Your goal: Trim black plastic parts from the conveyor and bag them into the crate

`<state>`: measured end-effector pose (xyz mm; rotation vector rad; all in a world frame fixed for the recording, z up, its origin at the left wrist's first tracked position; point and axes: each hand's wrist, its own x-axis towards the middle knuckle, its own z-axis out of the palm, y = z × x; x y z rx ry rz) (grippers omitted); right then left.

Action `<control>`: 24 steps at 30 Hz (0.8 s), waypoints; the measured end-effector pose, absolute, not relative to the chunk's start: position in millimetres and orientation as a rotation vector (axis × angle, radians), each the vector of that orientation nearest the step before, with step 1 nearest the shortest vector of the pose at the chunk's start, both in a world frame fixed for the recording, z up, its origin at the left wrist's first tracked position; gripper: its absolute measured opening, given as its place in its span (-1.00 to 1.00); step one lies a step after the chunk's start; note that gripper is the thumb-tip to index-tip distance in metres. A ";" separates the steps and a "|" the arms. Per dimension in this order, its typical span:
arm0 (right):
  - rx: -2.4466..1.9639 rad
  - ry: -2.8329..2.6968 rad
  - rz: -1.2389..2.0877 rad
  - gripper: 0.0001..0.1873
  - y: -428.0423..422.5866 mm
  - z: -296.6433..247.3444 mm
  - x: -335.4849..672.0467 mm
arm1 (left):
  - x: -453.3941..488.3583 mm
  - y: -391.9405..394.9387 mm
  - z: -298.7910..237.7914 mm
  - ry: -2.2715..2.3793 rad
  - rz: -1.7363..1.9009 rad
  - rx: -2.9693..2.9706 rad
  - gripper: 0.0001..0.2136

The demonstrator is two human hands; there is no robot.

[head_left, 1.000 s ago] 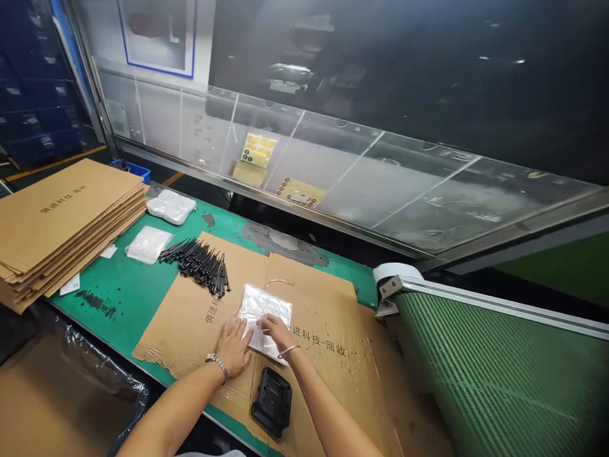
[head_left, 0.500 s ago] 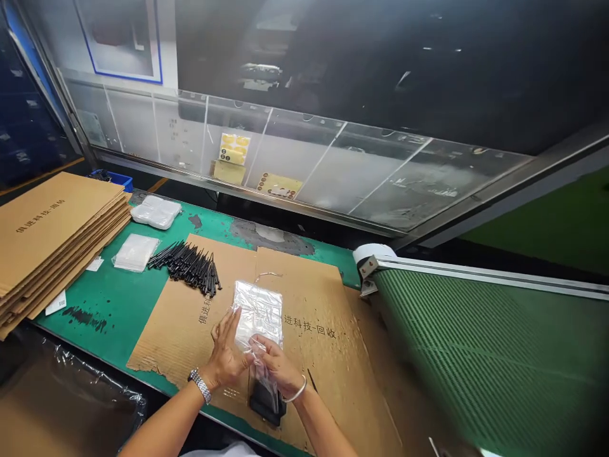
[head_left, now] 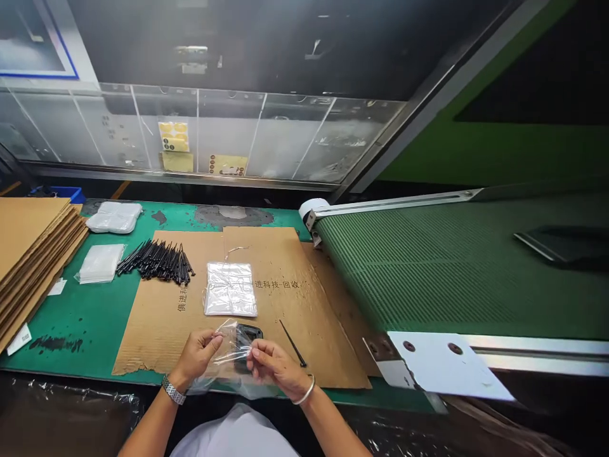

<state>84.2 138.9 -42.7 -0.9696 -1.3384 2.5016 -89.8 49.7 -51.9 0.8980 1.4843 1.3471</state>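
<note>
My left hand (head_left: 202,355) pinches one edge of a clear plastic bag (head_left: 227,355). On the bag's other side, my right hand (head_left: 273,363) grips it between thumb and fingers, so the film stretches between both hands. Under and behind the film lies a black rectangular item (head_left: 250,331) on the cardboard, partly hidden by the bag and my right hand. Just beyond it rests a stack of clear bags (head_left: 231,289). One black pin-like stick (head_left: 292,343) lies to the right of my right hand.
A pile of black pin-like sticks (head_left: 159,260) lies on the cardboard sheet (head_left: 280,254). White packets (head_left: 101,263) sit at left, beside stacked flat cartons (head_left: 38,254). A green conveyor belt (head_left: 419,273) on the right carries a dark flat item (head_left: 561,244).
My hands have lifted a bag off the stack and drawn it toward me, over the black item. The view has turned right, showing more of the conveyor.
</note>
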 end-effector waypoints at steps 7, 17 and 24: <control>-1.004 -1.500 2.298 -0.45 126.3 -38.5 100.6 | -80.2 51.1 -42.9 1.428 1.310 0.887 -0.74; -0.881 -1.520 2.456 -0.43 120.5 -28.6 116.2 | -72.8 58.5 -31.9 1.366 1.193 0.899 -0.59; -0.842 -1.591 2.272 -0.44 120.9 -24.3 120.7 | -66.4 57.2 -28.2 1.435 1.150 0.983 -0.58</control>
